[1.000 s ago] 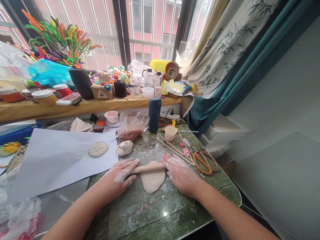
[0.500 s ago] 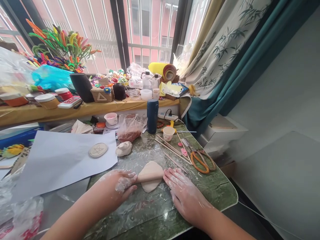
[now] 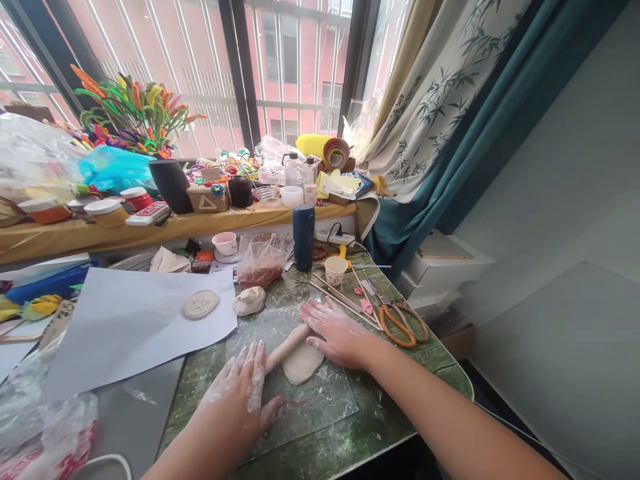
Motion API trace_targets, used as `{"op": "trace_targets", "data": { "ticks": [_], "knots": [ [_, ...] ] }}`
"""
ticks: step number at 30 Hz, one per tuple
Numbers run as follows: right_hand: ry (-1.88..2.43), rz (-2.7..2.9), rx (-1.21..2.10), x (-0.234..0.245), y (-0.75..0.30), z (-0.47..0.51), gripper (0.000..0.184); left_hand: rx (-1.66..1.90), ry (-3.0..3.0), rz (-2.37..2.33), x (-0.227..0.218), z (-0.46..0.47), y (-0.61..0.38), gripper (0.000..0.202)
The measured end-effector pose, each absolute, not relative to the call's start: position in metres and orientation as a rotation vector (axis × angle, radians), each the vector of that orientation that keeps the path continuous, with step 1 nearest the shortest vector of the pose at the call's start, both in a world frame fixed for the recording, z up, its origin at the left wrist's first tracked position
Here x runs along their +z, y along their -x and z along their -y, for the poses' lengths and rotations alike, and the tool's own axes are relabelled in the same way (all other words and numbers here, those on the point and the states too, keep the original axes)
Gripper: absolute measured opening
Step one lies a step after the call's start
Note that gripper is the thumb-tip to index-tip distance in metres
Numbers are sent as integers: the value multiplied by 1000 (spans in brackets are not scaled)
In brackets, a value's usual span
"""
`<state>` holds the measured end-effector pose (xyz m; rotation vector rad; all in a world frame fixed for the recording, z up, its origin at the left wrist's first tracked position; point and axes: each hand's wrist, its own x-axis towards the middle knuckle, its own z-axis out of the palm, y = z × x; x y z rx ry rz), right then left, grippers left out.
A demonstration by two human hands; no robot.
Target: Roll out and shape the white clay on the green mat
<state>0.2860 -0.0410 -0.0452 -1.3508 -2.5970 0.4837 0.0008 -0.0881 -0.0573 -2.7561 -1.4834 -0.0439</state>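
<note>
A wooden rolling pin (image 3: pixel 287 347) lies slantwise over a flattened pale sheet of clay or dough (image 3: pixel 304 363), near its upper left edge. My left hand (image 3: pixel 240 383), powdered white, rests on the pin's near left end with fingers stretched out and thumb apart. On its far right end lies my right hand (image 3: pixel 333 330), palm down and fingers extended; it hides that end. Beneath the sheet is a clear plastic mat (image 3: pixel 330 403) dusted with white powder. A rough lump of the same pale material (image 3: pixel 249 301) sits behind the mat.
White paper (image 3: pixel 135 333) at left bears a round disc with a star (image 3: pixel 201 305). Orange-handled scissors (image 3: pixel 400 325), thin sticks (image 3: pixel 345 303) and a paper cup (image 3: pixel 335 271) lie at right. Behind stand a dark blue cylinder (image 3: pixel 303 239) and a bag of reddish material (image 3: pixel 263 263).
The rolling pin has turned from nearly level to a slant, its right end now farther away. My right hand moved up and left, my left hand nearer to me. The view shifted slightly.
</note>
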Motion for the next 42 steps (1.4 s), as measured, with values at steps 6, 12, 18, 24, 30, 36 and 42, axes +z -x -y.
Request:
{"op": "trace_targets", "data": {
  "ticks": [6,12,18,24,30,36,42],
  "knots": [
    [1282,2667,446,-50,-272,13,57,-52,2701,1529,-67,85,1,82],
    [1278,2647,457,-51,-269,10,57,-34,2772,1443,-59,83,2,76],
    [1285,2630,479,-51,-282,31,65,-137,2856,1216,-60,87,5,80],
    [1301,2623,432,-53,-300,61,80,-190,2981,1124,-56,106,-4,103],
    [1368,2629,334,-53,-309,87,79,-199,3109,1046,-52,125,-8,117],
    [1426,2631,321,-52,-310,98,77,-206,3222,941,-44,127,-8,118],
    [1443,2599,339,-57,-299,90,69,-195,3125,1061,-60,127,-8,120]
  ]
}}
